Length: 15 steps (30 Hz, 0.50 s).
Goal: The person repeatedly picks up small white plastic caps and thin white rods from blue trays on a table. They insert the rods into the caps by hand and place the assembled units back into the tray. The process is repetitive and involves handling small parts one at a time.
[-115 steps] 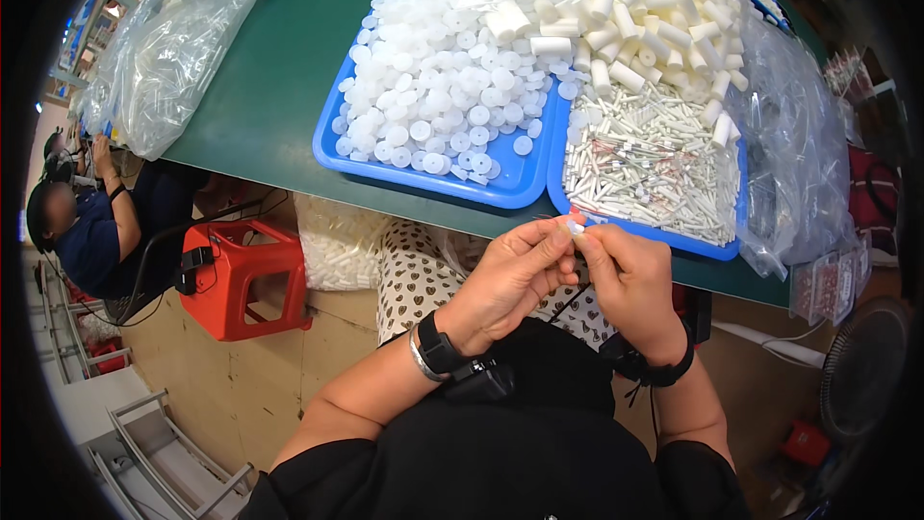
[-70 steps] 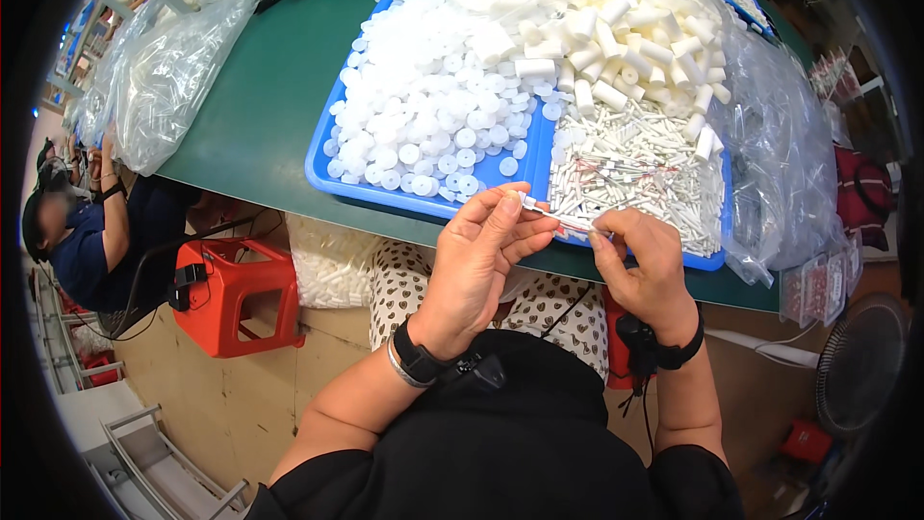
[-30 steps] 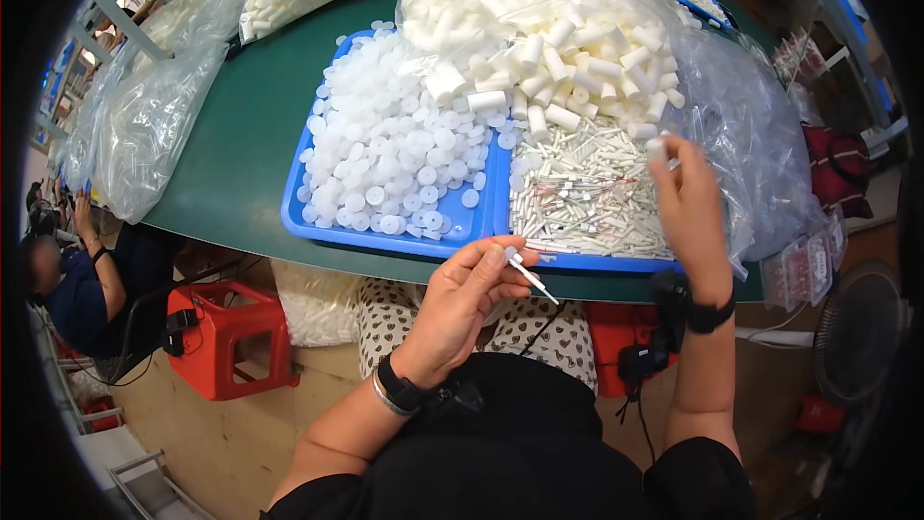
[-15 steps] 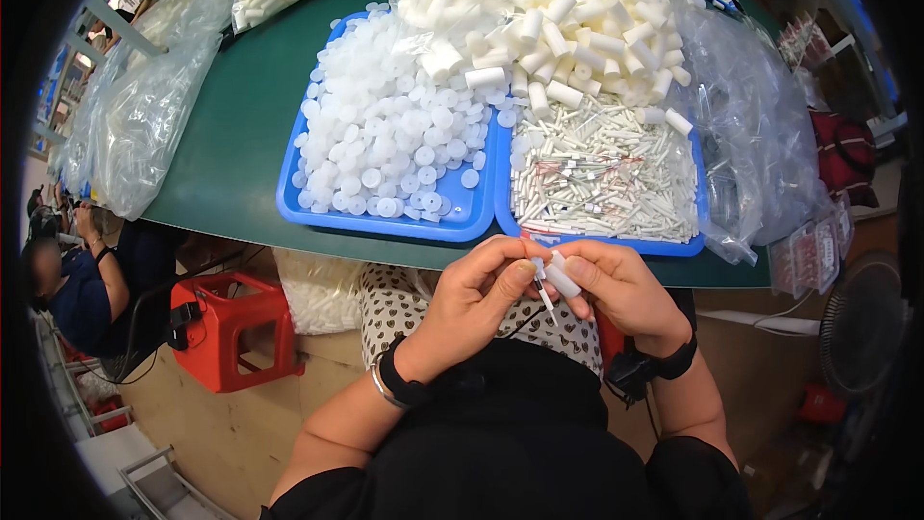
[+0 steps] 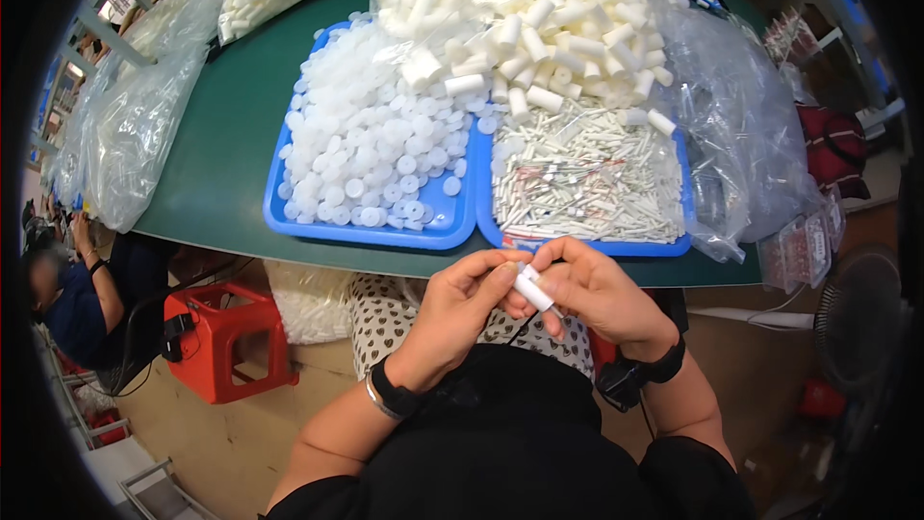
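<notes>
Above my lap, both hands meet at a small white foam cylinder (image 5: pixel 533 293). My left hand (image 5: pixel 464 300) is closed, its thumb and forefinger pinching the upper end, where a pale translucent piece partly shows. My right hand (image 5: pixel 599 297) is closed too, its thumb and fingers against the cylinder's right side. A thin dark tip pokes out of the cylinder's lower end. In front of the hands, one blue tray (image 5: pixel 438 234) carries translucent white discs (image 5: pixel 380 149). Beside it, another blue tray (image 5: pixel 640 249) bears many thin white sticks (image 5: pixel 582 178), some with reddish parts.
A clear bag of white foam cylinders (image 5: pixel 539 29) spills over the trays' far side. Crumpled plastic bags (image 5: pixel 727 135) lie at right, others (image 5: pixel 130 144) at left on the green table (image 5: pixel 207 173). A red stool (image 5: pixel 226 342), a fan (image 5: pixel 857 313) and a seated person (image 5: pixel 82 299) are nearby.
The foam cylinder, earlier beside a thin stick with a dark section, now surrounds most of that stick. My right hand has shifted up and left with it. The view has shifted slightly.
</notes>
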{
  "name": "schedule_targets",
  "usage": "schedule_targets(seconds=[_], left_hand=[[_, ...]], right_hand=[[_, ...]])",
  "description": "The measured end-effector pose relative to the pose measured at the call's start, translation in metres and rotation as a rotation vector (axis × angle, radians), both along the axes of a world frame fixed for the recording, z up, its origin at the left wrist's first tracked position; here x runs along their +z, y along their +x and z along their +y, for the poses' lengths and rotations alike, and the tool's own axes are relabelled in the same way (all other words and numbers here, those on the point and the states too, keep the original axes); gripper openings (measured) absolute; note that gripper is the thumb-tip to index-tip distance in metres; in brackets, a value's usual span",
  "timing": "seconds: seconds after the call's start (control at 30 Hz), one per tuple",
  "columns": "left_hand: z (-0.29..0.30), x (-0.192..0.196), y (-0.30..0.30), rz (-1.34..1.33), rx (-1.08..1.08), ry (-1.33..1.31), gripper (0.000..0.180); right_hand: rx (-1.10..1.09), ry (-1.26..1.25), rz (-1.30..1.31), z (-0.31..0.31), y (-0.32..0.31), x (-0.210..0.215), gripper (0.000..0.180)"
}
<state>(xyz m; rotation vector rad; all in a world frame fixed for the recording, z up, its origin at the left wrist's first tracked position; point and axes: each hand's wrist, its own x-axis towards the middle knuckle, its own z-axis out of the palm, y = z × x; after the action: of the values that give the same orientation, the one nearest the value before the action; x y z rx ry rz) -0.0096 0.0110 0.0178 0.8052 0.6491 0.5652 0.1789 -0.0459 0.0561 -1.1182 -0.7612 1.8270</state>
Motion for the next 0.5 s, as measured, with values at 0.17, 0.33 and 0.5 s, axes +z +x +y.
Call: schedule_targets(seconds=[0.17,0.33,0.5], left_hand=[[0.002,0.007,0.002,-0.048,-0.034,0.018,0.033],[0.009,0.006,-0.003,-0.074,-0.155,-0.032,0.03],[-0.001,0.004,0.004,-0.234,-0.13,-0.191,0.022]], right_hand=[[0.013,0.099,-0.343,-0.003,0.0,0.008,0.018],[-0.093,0.642,-1.248,0.043,0.029,0.026,0.024],[-0.026,1.022,-1.798,0.101,0.064,-0.008,0.019]])
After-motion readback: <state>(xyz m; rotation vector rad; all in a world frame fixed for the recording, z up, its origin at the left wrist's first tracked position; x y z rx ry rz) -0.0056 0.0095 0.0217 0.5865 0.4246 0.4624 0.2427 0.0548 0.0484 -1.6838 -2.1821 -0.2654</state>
